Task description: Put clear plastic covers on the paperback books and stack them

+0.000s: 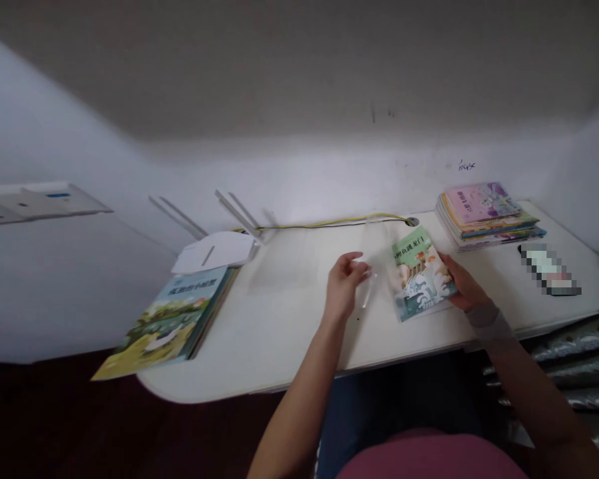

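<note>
My right hand (462,283) grips a picture book (422,276) by its right edge. The book has a green top, white waves and dark title characters, and it is tilted above the white table (284,332). To its left, my left hand (347,283) pinches a thin, see-through plastic sleeve (369,289) between thumb and fingers. This sleeve is hard to make out; it reaches up beside the book's left edge, and I cannot tell whether the two touch.
A stack of books (484,213) lies back right, with a pixelated phone (549,269) in front. At left, more picture books (174,316) overhang the table edge beside a white router (217,251) with upright antennas. A yellow-and-black cable (329,223) runs along the wall.
</note>
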{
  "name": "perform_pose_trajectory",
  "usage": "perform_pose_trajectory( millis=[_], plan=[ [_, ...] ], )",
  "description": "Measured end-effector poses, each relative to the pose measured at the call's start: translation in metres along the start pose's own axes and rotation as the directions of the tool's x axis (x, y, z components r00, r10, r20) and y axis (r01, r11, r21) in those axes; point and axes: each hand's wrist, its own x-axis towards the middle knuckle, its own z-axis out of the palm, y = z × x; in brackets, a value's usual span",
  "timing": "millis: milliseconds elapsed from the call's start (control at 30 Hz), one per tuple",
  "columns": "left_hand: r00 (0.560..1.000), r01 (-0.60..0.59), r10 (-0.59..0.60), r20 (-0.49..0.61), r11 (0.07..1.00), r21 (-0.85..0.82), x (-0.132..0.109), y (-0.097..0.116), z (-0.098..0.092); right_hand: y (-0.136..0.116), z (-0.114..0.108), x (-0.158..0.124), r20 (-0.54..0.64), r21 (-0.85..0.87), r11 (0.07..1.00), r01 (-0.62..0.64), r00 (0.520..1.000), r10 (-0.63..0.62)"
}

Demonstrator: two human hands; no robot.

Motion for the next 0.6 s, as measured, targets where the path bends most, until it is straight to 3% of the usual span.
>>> perform_pose_trajectory(
  millis=[67, 133, 200, 267, 333, 433, 500, 600],
  plan=[
    [0.986, -0.084, 0.133, -0.102, 0.918, 0.387, -0.003, -0.010, -0.034, 0.015, -0.013, -0.005, -0.060, 0.047, 0.997, -0.064, 0.996, 0.067],
    [0.963, -0.059, 0.221, -0.152, 0.728, 0.683, -0.009, -0.018, -0.068, 0.030, -0.021, -0.008, -0.108, 0.069, 0.992, -0.104, 0.988, 0.111],
    [0.970, -0.011, 0.205, -0.127, 0.562, 0.827, -0.018, -0.025, -0.093, 0.039, -0.025, -0.011, -0.110, 0.062, 0.993, -0.101, 0.988, 0.107],
    [0.986, 0.019, 0.145, -0.087, 0.417, 0.909, -0.026, -0.029, -0.103, 0.043, -0.026, -0.013, -0.076, -0.014, 0.999, -0.049, 0.996, 0.048],
    [0.987, 0.039, 0.143, -0.074, 0.230, 0.973, -0.032, -0.029, -0.101, 0.045, -0.026, -0.014, -0.071, -0.173, 0.984, 0.042, 0.996, -0.056],
    [0.958, 0.022, 0.286, -0.014, -0.024, 0.999, -0.033, -0.029, -0.078, 0.054, -0.027, -0.015, -0.138, -0.431, 0.896, 0.112, 0.972, -0.188],
    [0.934, -0.127, 0.327, 0.144, -0.074, 0.989, -0.030, -0.033, -0.054, 0.063, -0.029, -0.016, -0.198, -0.536, 0.840, 0.088, 0.954, -0.226],
    [0.869, -0.462, 0.195, 0.454, -0.002, 0.887, -0.028, -0.051, -0.012, 0.075, -0.030, -0.017, -0.248, -0.604, 0.795, 0.053, 0.936, -0.250]
  ],
)
